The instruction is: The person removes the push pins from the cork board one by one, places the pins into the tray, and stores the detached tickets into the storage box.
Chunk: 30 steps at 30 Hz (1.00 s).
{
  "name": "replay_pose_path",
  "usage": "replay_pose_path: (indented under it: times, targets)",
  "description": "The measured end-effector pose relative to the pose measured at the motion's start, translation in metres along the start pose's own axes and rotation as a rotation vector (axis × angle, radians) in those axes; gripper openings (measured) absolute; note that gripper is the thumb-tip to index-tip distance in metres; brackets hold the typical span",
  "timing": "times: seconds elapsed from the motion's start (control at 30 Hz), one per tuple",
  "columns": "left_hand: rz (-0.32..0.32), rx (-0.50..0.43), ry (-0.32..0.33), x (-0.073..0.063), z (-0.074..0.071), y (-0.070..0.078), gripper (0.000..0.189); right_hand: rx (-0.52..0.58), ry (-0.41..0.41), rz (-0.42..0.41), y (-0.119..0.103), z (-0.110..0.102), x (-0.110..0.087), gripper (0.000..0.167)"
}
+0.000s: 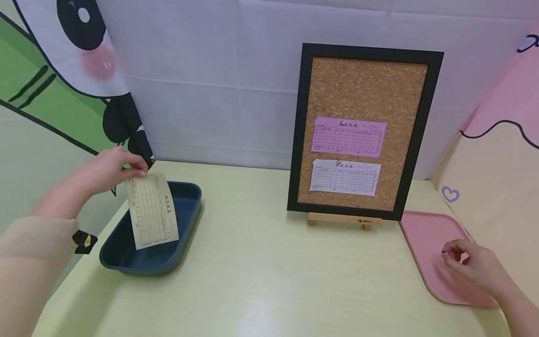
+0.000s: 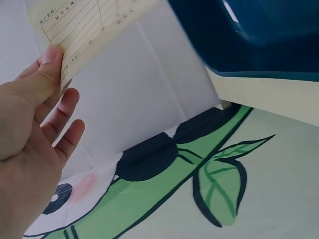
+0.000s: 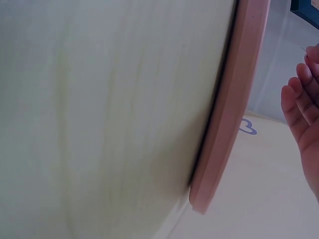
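Cream slip [image 1: 152,213] is pinched at its far end by the left hand [image 1: 115,171], thumb against fingers, hanging over the blue tray [image 1: 191,196] on the left of the desk [image 1: 252,281]. Can't tell if the near end touches the tray. Right hand [image 1: 473,262] is curled over the pink tray [image 1: 431,229], right side; thumb and forefinger look pinched on a tiny item [image 1: 444,253], too small to confirm.

Cork board [image 1: 366,89] stands far right of centre on a wooden stand [image 1: 345,219]. Purple slip [image 1: 349,138] is up, white slip [image 1: 345,178] just below it, each with a pin [image 1: 343,123] near the top.

My read: pick-up step, cream slip in grip, not yet on the board. Next move probably calls for clearing the tray rim, carrying right, a quarter turn to match the posted print, then holding it flat on bare cork. Gripped at one end only, so it may flop.
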State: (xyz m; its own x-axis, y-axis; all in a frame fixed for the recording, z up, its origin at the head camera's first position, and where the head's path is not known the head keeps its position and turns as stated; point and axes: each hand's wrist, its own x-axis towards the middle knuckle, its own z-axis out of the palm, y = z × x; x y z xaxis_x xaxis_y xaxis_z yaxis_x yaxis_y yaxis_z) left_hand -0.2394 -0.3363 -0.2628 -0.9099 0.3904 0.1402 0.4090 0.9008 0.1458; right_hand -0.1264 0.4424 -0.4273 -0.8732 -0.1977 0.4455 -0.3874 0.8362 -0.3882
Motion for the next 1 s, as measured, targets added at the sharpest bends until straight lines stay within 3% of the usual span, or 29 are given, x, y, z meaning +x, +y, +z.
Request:
replay_pose_path:
  times: [0.23, 0.37, 0.57, 1.0]
  targets:
    - [0.052, -0.004, -0.077, 0.007, 0.027, -0.018, 0.012, 0.033, -0.052, 0.022, 0.009, 0.003, -0.001, 0.029]
    - [0.056, -0.010, -0.120, 0.008, 0.042, -0.020, 0.011, 0.037, -0.093, 0.037, 0.012, 0.005, -0.001, 0.027]
    - [0.048, 0.033, -0.125, 0.008, 0.057, -0.020, 0.012, -0.018, -0.192, 0.076, 0.015, 0.003, 0.001, 0.024]
    - [0.123, 0.040, -0.146, 0.024, 0.082, -0.023, 0.013, 0.003, -0.354, 0.142, 0.025, 0.001, 0.011, 0.012]
